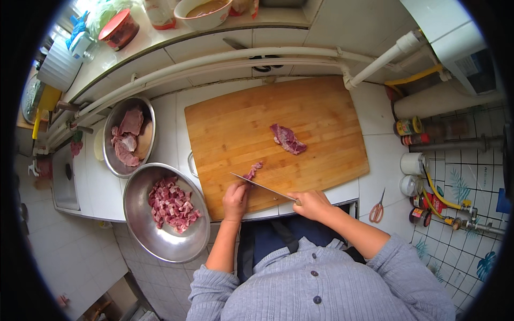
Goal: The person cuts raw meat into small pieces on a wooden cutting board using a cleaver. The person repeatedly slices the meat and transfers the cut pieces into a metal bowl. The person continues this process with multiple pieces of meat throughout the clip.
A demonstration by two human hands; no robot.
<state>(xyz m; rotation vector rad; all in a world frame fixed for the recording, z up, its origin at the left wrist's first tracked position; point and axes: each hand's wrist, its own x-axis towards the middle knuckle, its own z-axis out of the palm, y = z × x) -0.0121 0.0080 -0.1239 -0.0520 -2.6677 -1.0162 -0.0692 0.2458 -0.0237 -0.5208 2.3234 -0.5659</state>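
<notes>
My right hand (314, 205) grips the handle of a kitchen knife (267, 187). Its thin blade slants to the upper left over the bamboo cutting board (225, 132). Beside the blade, the bent fingers of my left hand (235, 202) hold down a narrow strip of raw red meat (254, 168), partly hidden by knife and fingers. A larger chunk of raw meat (288, 139) lies apart, right of the board's middle. At the left, a steel bowl (138, 228) contains diced meat (172, 204).
Behind that bowl stands another steel bowl (106, 150) with large meat pieces (129, 138). Orange-handled scissors (376, 212) lie on the right counter near several jars (411, 163). White pipes (225, 56) run along the wall behind the board. A sink (66, 188) is at far left.
</notes>
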